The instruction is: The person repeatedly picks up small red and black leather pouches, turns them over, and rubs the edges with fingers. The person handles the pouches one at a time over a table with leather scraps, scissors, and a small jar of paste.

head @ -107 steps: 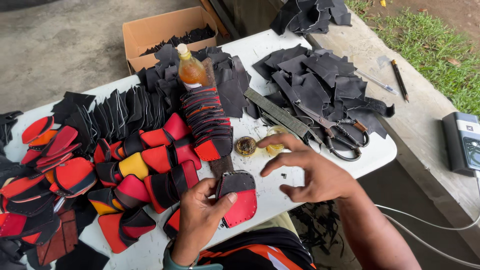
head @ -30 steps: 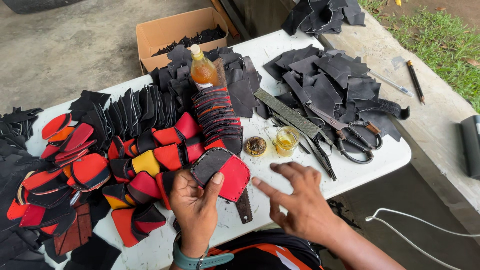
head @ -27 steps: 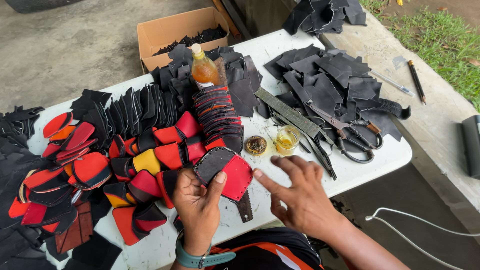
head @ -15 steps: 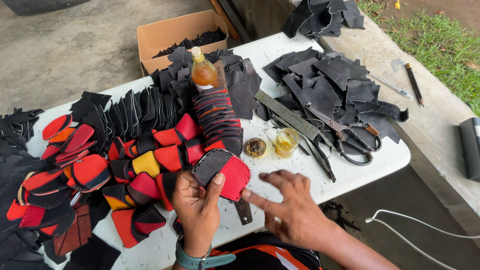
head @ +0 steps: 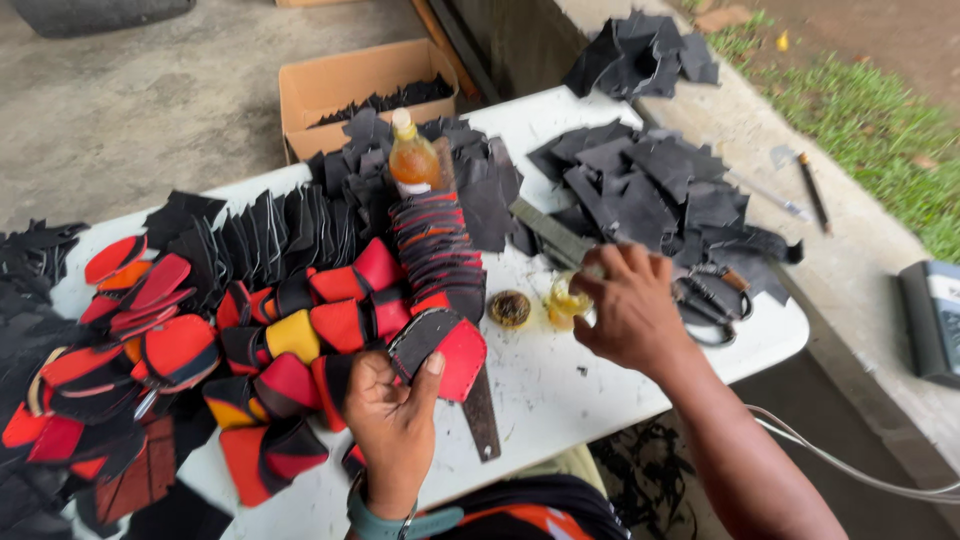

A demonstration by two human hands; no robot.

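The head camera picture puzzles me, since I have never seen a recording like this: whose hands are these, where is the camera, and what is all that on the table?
The camera sits on a person's head and looks down, so both hands are that person's own. The left hand holds up a red and black cut piece. The right hand reaches to a small yellowish container beside a small round tin. On the white table lie rows of red, yellow and black pieces, heaps of black pieces, a bottle of amber liquid and scissors. A cardboard box stands behind.
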